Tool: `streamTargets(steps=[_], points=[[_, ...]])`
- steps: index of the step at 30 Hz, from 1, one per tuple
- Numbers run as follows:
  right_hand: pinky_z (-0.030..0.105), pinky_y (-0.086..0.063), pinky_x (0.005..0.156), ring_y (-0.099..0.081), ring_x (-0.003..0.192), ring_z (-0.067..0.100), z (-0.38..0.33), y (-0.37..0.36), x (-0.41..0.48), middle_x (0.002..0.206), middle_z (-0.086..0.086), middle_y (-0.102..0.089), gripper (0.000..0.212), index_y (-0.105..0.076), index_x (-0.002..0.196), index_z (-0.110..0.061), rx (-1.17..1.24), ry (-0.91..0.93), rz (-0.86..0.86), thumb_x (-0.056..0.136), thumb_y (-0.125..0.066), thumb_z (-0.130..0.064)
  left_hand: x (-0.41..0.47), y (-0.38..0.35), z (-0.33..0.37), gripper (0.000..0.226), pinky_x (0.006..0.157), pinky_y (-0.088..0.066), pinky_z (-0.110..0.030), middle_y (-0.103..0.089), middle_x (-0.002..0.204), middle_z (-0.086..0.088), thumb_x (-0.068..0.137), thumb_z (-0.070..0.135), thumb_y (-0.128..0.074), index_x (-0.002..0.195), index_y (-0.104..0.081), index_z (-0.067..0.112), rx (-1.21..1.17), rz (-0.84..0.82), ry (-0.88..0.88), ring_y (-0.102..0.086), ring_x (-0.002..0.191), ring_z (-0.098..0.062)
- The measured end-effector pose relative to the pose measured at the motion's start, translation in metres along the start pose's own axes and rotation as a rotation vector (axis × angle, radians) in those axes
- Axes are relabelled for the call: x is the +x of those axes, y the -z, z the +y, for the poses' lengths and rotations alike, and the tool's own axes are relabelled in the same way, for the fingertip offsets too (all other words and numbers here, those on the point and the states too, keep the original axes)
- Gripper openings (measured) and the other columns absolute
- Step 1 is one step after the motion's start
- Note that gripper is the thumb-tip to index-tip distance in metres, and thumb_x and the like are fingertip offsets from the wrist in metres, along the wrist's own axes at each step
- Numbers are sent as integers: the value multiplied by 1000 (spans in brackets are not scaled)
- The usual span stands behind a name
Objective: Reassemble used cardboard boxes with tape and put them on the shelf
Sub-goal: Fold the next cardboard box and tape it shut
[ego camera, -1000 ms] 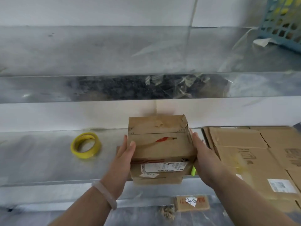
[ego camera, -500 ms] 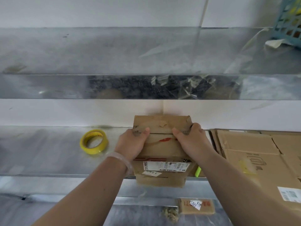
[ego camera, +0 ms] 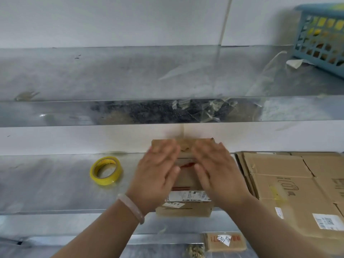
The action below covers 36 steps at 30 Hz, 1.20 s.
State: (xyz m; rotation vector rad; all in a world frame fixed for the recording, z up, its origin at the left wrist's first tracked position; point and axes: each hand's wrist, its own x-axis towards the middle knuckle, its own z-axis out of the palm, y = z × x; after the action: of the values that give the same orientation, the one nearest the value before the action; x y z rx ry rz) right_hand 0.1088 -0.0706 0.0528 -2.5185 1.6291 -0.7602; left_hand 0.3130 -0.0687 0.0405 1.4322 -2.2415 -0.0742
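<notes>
Metal shelf: tape roll, flattened cartons.

Open shelf at the left, cardboard crowding the centre and right.

On the middle shelf the widest bare stretch lies at the left, broken only by the yellow tape roll, which sits well apart from the cardboard box. The box blocks the centre, overhanging the near edge and reaching back toward the far wall. Only a narrow gap separates it from the stack of flattened cardboard, which covers the shelf's right side. The upper shelf caps the headroom; it is bare at left and centre, and a blue basket stands at its far right.
</notes>
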Motion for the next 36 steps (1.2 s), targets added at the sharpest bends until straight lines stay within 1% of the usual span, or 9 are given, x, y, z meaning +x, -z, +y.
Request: streamTargets(steps=[3, 11, 15, 18, 21, 24, 29, 33, 36], points=[[38, -31, 117, -47, 136, 14, -1, -16, -9, 142, -3, -57, 53, -57, 139, -21, -167, 128, -187, 99, -33, -46, -4, -6, -3, 66, 113, -23, -40, -44, 151, 2, 102, 54, -12, 147, -44, 18, 195, -218, -90, -37, 141, -11], [35, -19, 117, -43, 140, 18, -6, -13, -15, 148, 6, -50, 84, -52, 142, -11, -206, -106, -251, 98, -3, -64, -9, -4, 12, 80, 117, -30, -37, -48, 147, -13, 98, 64, -8, 140, -53, 12, 284, -260, 163, -47, 136, -24], [24, 7, 118, 7, 150, 7, -5, -11, -17, 166, -2, -1, 104, -14, 158, -20, -92, -240, -249, 78, 16, -80, -9, -1, 17, 107, 117, -2, -30, 3, 163, -11, 76, 79, 19, 156, -11, 14, 199, -241, 255, -1, 151, -19], [22, 2, 120, 9, 149, 2, -2, -4, -17, 165, -11, 9, 70, -8, 159, -23, 154, -363, -231, 100, -22, -58, -7, 2, 16, 101, 114, 11, -19, 18, 162, -2, 81, 81, -5, 156, 3, 14, -6, -205, 376, 12, 149, -12], [36, -13, 124, -13, 149, 9, 9, -6, -24, 163, -18, -7, 65, -5, 155, -42, 670, -608, -196, 103, -43, -38, -5, 7, 13, 79, 112, 0, -14, 8, 164, 5, 99, 46, -45, 156, 0, 18, -293, -132, 539, -2, 150, -11], [44, -26, 121, -32, 141, 10, 13, -8, -29, 153, -22, -29, 47, -24, 133, -74, 1121, -842, -159, 98, -48, -52, -6, 5, 12, 74, 108, -16, -13, -21, 158, 7, 99, 24, -53, 157, -7, 23, -514, -23, 639, -24, 140, -6], [35, -43, 101, -61, 116, 14, 26, -27, -33, 121, -7, -70, 55, -63, 126, -41, 1288, -1014, -233, 92, -33, -72, -8, -1, 13, 70, 85, -41, -15, -41, 132, 20, 100, 17, -54, 156, -13, 29, -1008, 75, 822, -48, 113, -2], [39, -44, 105, -65, 105, 11, 30, -35, -34, 97, -15, -76, 57, -73, 78, -58, 1334, -991, -306, 102, -21, -59, -10, -5, 8, 37, 69, -54, -19, -71, 112, 12, 98, 11, -54, 127, -57, 34, -1297, 80, 900, -69, 96, -6], [51, -37, 113, -63, 116, 19, 32, -41, -35, 112, -8, -74, 56, -73, 89, -57, 1351, -985, -355, 97, -19, -68, -13, -4, 6, 30, 68, -58, -28, -73, 113, -2, 97, 17, -54, 124, -64, 24, -1417, 50, 944, -70, 100, -18]])
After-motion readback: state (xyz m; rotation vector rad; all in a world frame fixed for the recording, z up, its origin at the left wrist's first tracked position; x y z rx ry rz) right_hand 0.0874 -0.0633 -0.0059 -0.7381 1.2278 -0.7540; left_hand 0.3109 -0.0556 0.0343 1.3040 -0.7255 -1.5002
